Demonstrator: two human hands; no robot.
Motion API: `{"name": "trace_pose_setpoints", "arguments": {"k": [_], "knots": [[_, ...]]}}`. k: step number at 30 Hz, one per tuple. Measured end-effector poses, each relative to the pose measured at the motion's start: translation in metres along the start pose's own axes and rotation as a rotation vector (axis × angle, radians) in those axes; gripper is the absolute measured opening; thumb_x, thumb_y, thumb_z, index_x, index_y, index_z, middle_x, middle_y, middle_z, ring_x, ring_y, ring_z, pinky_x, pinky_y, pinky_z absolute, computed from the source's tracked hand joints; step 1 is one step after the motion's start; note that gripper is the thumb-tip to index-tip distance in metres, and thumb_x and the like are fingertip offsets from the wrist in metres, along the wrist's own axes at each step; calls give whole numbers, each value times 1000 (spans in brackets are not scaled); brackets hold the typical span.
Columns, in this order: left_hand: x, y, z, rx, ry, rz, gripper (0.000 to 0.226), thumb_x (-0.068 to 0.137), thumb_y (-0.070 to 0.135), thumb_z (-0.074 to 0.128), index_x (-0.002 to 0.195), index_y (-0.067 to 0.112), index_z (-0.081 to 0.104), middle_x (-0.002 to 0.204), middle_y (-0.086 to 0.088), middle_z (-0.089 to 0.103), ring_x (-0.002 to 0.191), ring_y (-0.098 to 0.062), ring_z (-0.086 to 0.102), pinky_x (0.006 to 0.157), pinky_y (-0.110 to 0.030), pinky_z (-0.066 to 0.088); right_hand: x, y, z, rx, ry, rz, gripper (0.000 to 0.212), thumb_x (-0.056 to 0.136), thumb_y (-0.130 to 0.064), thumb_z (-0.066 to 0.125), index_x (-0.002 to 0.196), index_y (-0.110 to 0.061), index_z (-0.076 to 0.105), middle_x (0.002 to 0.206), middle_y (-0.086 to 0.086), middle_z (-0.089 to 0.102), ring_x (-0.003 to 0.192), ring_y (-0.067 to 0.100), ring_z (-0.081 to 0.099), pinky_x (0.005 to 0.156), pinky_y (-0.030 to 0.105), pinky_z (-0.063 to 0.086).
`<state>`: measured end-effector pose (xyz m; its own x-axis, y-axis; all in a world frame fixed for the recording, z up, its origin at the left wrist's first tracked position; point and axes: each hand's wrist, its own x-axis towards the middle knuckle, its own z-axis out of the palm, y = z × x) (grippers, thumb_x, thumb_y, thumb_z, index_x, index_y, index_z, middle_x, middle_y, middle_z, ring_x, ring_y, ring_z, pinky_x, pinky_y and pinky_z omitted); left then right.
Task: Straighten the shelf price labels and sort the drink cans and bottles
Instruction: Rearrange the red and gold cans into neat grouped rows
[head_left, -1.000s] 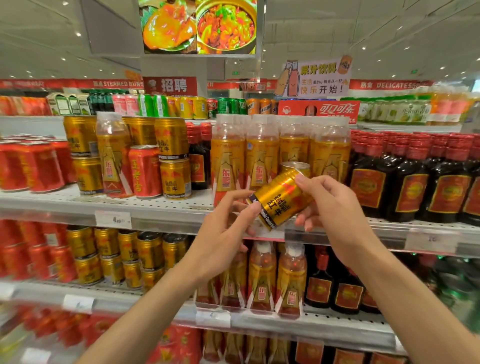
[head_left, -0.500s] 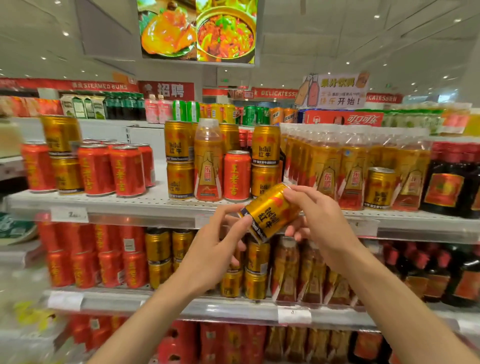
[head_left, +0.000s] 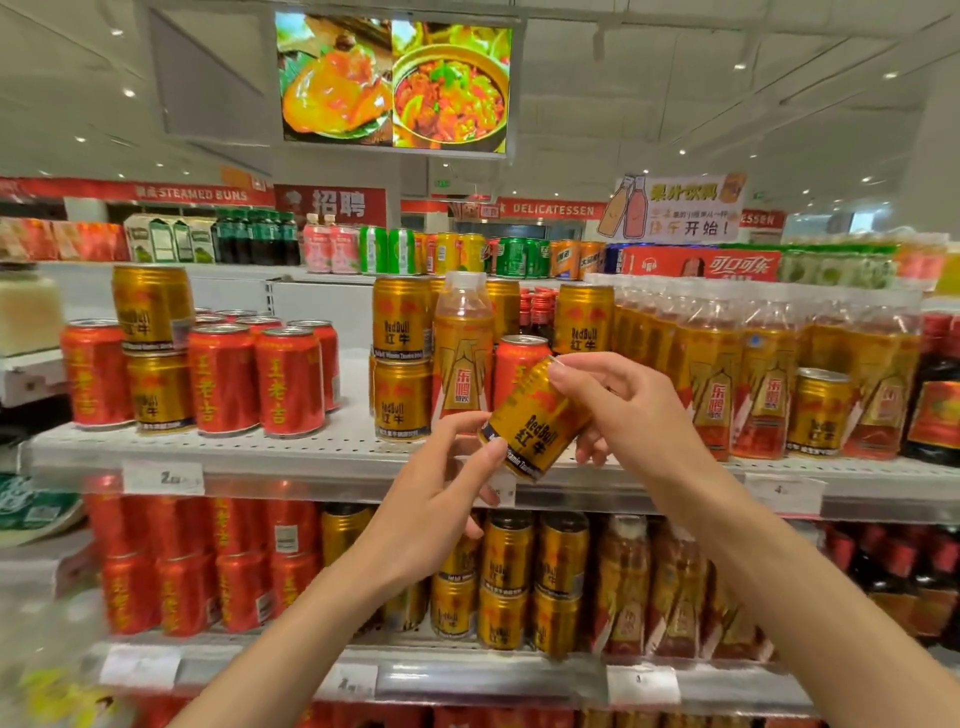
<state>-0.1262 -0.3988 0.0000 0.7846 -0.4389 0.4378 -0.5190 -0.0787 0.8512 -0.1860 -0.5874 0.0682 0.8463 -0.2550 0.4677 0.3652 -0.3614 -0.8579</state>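
While tilted with its top toward the upper right, the gold can (head_left: 535, 418) sits in mid-air in front of the top shelf (head_left: 291, 447), held by both hands. The right hand (head_left: 631, 415) grasps its upper end, fingers curled over the rim. The left hand (head_left: 441, 499) pinches its lower end between thumb and fingertips. Directly behind the can stand a red can (head_left: 517, 364) and a bottle (head_left: 462, 343), with stacked gold cans (head_left: 401, 358) to their left. A bottle row (head_left: 753, 374) fills the shelf to the right. A group of red cans (head_left: 254, 379) stands further left. Price labels (head_left: 163, 477) are fixed along the shelf edge.
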Motion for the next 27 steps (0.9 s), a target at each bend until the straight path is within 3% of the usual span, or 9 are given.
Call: {"name": "trace_pose_setpoints", "arguments": {"k": [6,13,17,21,24,27], "knots": [[36,8,17,44,-24,10,39,97,48,58,135,39,53,110,7,68,82,-8,71,66,-35,65,25,10,-30,-84,24,-52,29,93,-45,68,116,-27,69,111,-2,72,50,15,64,47,22,49],[65,1,32,131,-92,36,37,98,47,61,133,41,54,120,17,65,86,-8,73,61,-27,62,35,24,-46,-156,90,-43,31,93,-45,68,118,-25,68,113,-1,72,51,15,66,48,25,51],[78,0,25,242,-111,147,44,97,49,63,138,32,58,117,16,68,84,-7,73,68,-31,65,36,23,-46,-183,143,-29,31,93,-44,68,117,-25,69,109,2,72,49,13,64,47,23,48],[90,3,9,417,48,343,36,97,43,64,129,28,61,112,14,61,78,-2,66,73,-23,61,36,24,-43,-230,151,-30,28,91,-43,71,113,-26,70,105,0,73,48,13,64,46,23,49],[98,6,3,607,152,478,40,98,35,66,135,21,58,126,6,54,70,-3,63,68,-25,62,36,28,-43,-230,168,-20,26,89,-44,73,109,-27,71,102,-1,75,47,12,62,48,27,51],[108,12,4,764,139,441,57,100,40,61,150,19,45,147,2,46,87,-15,69,80,-36,63,36,28,-42,-241,167,-26,24,88,-44,74,107,-29,71,102,-4,75,47,10,62,50,26,52]]}}
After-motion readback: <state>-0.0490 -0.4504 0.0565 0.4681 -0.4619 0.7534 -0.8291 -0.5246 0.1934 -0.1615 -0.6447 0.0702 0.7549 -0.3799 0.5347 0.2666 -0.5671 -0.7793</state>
